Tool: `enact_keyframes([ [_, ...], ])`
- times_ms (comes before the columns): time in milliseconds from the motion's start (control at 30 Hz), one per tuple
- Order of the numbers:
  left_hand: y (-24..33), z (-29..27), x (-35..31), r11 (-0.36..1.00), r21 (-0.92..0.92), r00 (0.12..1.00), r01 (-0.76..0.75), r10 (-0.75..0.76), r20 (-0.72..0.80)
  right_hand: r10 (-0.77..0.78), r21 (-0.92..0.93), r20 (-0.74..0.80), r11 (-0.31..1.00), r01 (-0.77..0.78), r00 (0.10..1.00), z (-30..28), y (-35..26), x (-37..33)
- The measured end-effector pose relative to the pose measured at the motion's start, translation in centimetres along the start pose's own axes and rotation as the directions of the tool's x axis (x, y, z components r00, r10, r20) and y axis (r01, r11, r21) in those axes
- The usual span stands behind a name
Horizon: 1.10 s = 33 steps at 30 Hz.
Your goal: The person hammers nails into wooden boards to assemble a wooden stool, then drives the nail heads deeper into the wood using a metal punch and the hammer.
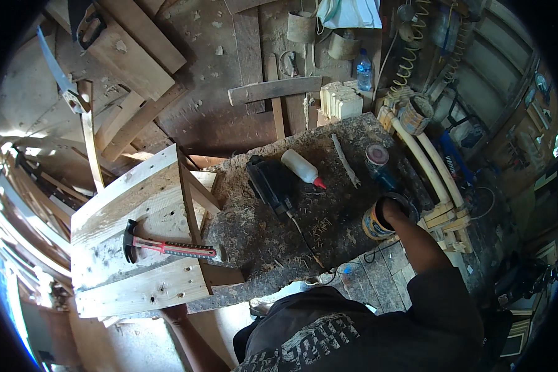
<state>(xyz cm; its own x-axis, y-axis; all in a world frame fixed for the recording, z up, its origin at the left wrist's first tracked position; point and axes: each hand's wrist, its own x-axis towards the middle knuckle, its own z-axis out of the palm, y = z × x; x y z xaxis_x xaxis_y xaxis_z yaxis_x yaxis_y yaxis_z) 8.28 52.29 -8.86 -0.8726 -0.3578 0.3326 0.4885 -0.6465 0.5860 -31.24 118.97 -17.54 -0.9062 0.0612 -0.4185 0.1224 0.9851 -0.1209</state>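
My right hand [391,209] reaches down inside a round can [372,224] at the bench's near right edge. Its fingers are hidden by the can, and what they touch there does not show. At the near edge of a wooden piece made of pale boards [130,208], my left hand [175,314] is partly tucked under the lowest board. That board covers its fingers. A claw hammer [170,248] with a red and black handle lies on top of the boards, its head toward the left.
On the dark workbench [242,242] lie a black power tool [271,186], a white bottle with a red tip [304,168], a pale stick [345,160] and an angle grinder [381,167]. A curved wooden frame [431,155] stands at the right. A handsaw [62,71] leans at the left.
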Motion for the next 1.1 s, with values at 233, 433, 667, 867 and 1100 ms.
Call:
enact_keyframes([
  [233, -1.2, 0.2, 0.4, 0.999, 0.017, 0.996, -0.030, 0.031, -0.082, -0.021, -0.209, -0.076, 0.978, 0.005, 0.997, 5.3, 5.1, 6.2],
  [433, 0.1, 1.5, -0.9, 0.996, 0.083, 0.984, 0.042, -0.027, -0.175, -0.003, 0.000, -0.255, 1.000, 0.003, 0.967, -1.1, -0.4, -2.1],
  [667, -0.3, 2.2, -4.5, 0.920, 0.273, 0.943, 0.282, -0.213, -0.256, -0.110, 0.012, -0.346, 0.993, 0.122, 0.932, -7.1, -2.1, -9.3],
  [867, -0.1, 3.1, -5.8, 0.394, 0.597, 0.702, 0.698, -0.539, -0.466, -0.028, 0.708, -0.202, 0.686, 0.166, 0.979, -9.0, -0.2, -10.4],
  [1100, -0.6, 8.7, -6.1, -0.209, 0.819, 0.536, 0.535, -0.665, -0.520, -0.268, 0.941, -0.158, 0.249, 0.227, 0.950, -14.4, -8.6, -19.4],
])
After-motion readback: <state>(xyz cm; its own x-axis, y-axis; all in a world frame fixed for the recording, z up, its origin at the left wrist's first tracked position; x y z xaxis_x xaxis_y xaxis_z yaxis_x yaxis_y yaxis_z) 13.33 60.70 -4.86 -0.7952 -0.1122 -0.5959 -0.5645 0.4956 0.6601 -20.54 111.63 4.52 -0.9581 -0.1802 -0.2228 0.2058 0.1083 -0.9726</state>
